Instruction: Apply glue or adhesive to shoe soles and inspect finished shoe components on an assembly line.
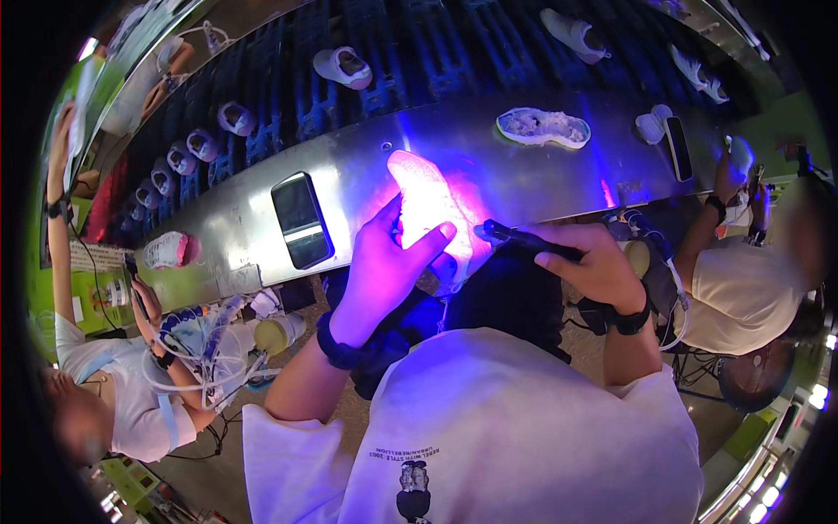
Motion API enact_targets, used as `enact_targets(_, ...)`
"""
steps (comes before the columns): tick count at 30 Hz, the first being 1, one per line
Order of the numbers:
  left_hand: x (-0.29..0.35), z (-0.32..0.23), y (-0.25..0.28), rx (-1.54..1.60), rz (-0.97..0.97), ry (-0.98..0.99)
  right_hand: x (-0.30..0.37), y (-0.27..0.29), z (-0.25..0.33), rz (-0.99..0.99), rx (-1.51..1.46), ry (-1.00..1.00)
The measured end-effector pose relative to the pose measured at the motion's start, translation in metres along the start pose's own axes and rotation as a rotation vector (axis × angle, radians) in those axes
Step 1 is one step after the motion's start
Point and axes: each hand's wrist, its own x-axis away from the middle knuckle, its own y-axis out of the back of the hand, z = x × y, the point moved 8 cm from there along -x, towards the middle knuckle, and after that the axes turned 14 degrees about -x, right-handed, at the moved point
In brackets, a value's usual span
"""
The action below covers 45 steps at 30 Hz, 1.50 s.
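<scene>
My left hand [388, 266] is closed on a shoe sole [429, 196], its thumb across the near part. Strong violet light washes out most of the sole's surface. From the right, my right hand [594, 262] grips a black-handled brush [528, 239]. The brush's tip points left and lies at the sole's right edge; glare hides whether it touches. Both hands are over the near edge of the metal bench. Left of my left hand, a black phone [302, 220] lies on the bench.
Another sole [543, 127] lies on the metal bench [367, 144] at the right. Beyond, a dark slatted conveyor [419, 61] carries several shoes [344, 67]. A pink-edged sole [171, 250] is at the left. Co-workers sit on both sides, with tubes and cups [279, 333] below the bench.
</scene>
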Motion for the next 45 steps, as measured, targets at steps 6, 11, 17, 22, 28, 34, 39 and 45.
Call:
enact_targets(6,0.003,-0.005,0.003,0.301,0.098,-0.033,0.003,-0.009,0.007,0.004,0.051,-0.040)
enact_targets(11,0.014,0.013,-0.002,0.540,0.168,0.158,0.003,-0.020,0.018,-0.001,0.134,-0.021)
enact_targets(17,0.029,0.032,-0.008,0.800,0.250,0.355,-0.002,-0.030,0.029,-0.023,0.210,-0.016)
enact_targets(22,0.032,0.056,-0.019,1.013,0.368,0.325,-0.011,-0.042,0.052,-0.030,0.346,0.107)
enact_targets(28,0.040,0.044,-0.021,1.218,0.410,0.426,-0.025,-0.044,0.061,0.016,0.517,0.114)
enact_targets(34,0.038,0.047,-0.027,1.391,0.545,0.495,-0.043,-0.046,0.063,0.014,0.461,0.138)
enact_targets(39,0.040,0.056,-0.045,1.677,0.719,0.731,-0.054,-0.043,0.052,0.010,0.416,0.112)
enact_targets(45,0.043,0.042,-0.048,1.930,0.894,0.829,-0.063,-0.042,0.031,0.008,0.284,0.113)
